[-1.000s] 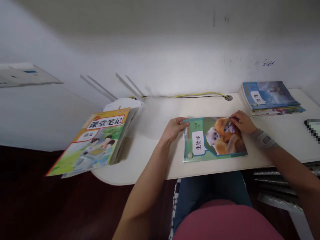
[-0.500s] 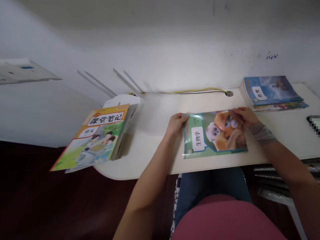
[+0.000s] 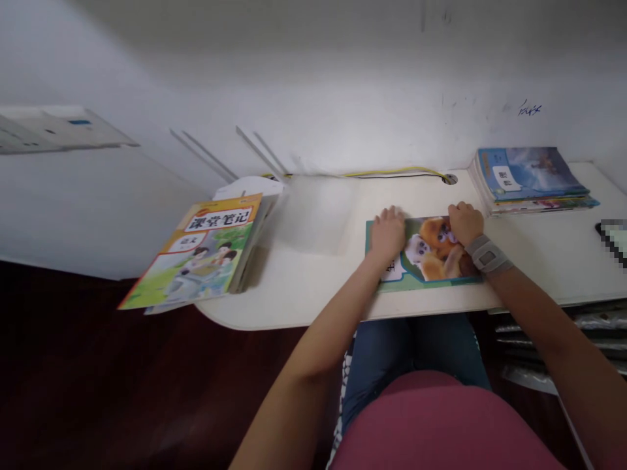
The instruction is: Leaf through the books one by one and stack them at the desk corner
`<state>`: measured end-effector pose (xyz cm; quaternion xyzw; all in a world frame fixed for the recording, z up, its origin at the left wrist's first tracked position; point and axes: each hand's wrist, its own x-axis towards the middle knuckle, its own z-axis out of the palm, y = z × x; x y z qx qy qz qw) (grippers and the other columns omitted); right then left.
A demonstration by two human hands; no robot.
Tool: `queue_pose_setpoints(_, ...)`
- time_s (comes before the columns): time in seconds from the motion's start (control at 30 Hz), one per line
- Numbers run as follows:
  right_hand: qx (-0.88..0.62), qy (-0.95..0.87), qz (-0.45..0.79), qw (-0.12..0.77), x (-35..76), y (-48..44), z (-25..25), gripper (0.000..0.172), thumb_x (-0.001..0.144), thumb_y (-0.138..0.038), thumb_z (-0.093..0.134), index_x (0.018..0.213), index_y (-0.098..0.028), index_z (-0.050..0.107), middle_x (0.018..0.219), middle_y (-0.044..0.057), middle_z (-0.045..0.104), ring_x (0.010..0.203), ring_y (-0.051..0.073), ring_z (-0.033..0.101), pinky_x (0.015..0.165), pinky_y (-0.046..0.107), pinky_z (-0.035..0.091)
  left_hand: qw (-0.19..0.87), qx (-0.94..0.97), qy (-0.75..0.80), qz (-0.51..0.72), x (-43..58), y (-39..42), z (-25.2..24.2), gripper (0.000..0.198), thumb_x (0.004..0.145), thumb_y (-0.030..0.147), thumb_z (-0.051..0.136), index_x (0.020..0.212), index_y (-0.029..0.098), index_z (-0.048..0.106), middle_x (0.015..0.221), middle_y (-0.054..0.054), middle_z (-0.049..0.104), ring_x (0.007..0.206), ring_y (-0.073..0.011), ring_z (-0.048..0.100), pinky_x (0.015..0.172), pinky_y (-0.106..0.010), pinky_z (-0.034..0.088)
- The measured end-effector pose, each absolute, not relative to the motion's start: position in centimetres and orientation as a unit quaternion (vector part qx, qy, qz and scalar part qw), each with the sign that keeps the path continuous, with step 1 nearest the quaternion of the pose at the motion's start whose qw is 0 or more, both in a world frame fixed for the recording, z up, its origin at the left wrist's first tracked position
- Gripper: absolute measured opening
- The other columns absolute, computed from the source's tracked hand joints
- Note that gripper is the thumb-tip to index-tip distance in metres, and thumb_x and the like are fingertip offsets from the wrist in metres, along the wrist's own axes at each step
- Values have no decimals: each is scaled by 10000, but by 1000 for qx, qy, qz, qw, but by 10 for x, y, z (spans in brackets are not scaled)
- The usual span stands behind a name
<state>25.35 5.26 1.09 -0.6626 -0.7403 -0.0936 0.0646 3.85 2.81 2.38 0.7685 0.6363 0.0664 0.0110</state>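
A biology textbook [image 3: 431,251] with golden and white monkeys on its green-edged cover lies on the white desk [image 3: 294,287] in front of me. My left hand [image 3: 388,232] rests on the left part of the cover, its fingers stretched toward the top edge and hiding some of the title. At the upper right part of the book, my right hand [image 3: 465,224] is closed, with curled fingers against the cover and edge. A grey band [image 3: 487,254] wraps the right wrist.
At the left, a stack of books topped by a yellow-green notebook [image 3: 200,251] juts past the desk edge. A stack under a blue physics textbook [image 3: 531,173] stands back right. A yellow cable [image 3: 392,171] runs along the wall; a dark-edged device [image 3: 612,241] lies far right.
The textbook has gone from held by its two side edges to lying flatter on the desk. My left hand has moved from its left edge onto the cover. My right fingers have curled.
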Motion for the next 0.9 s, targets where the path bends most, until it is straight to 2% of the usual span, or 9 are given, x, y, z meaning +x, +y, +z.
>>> queue_pose_setpoints(0.1,-669,-736,-79,64,257,56,12,315,927,-186,335,1009,-137,635,1031,185,637,956,285,563,746,379,401,47,776,624,79,62,20,11,494,972,344,270,1364,94,438,1468,-162,422,1367,-313,334,1101,-505,270)
queue_pose_setpoints(0.23,-653,-743,-105,101,243,54,21,346,907,-143,320,1005,-99,649,1030,223,640,990,316,550,832,456,384,32,776,621,107,66,15,1,524,969,345,261,1389,71,410,1465,-172,424,1382,-311,317,1117,-512,240)
queue_pose_setpoints(0.3,-573,-807,-92,110,225,47,21,384,918,-134,286,1049,-81,642,1104,226,634,1069,310,537,913,466,363,28,776,620,113,63,15,0,523,966,332,263,1387,61,415,1454,-171,440,1376,-312,331,1115,-510,246)
queue_pose_setpoints(0.37,-486,-867,-51,97,206,38,15,420,949,-175,261,1182,-83,598,1244,186,608,1186,269,503,1013,430,328,27,778,617,112,59,16,1,513,962,293,258,1394,64,413,1459,-157,440,1379,-306,335,1121,-501,244)
queue_pose_setpoints(0.47,-457,-885,-28,86,196,30,2,479,980,-295,248,1334,-96,503,1422,138,495,1320,243,415,1081,402,295,34,789,605,103,53,17,1,500,958,248,256,1408,95,408,1475,-130,429,1386,-276,337,1126,-464,253)
queue_pose_setpoints(0.6,-461,-884,-2,76,220,30,-7,573,977,-427,248,1412,-97,423,1499,135,392,1386,278,335,1102,454,279,34,801,587,113,44,19,2,474,967,260,268,1383,106,437,1446,-132,463,1359,-244,378,1116,-406,280)
queue_pose_setpoints(0.77,-509,-857,-25,81,266,34,-12,562,968,-391,308,1407,-58,416,1483,187,399,1386,291,330,1088,437,296,48,781,606,144,26,22,2,419,949,250,333,1302,98,501,1289,-162,560,1216,-237,497,1020,-353,378)
queue_pose_setpoints(0.9,-522,-849,-35,78,280,32,-17,575,957,-401,349,1409,-50,408,1483,199,393,1379,300,334,1076,424,310,27,747,650,139,8,23,3,389,951,242,295,1211,134,563,1202,-165,580,1141,-267,523,965,-387,391)
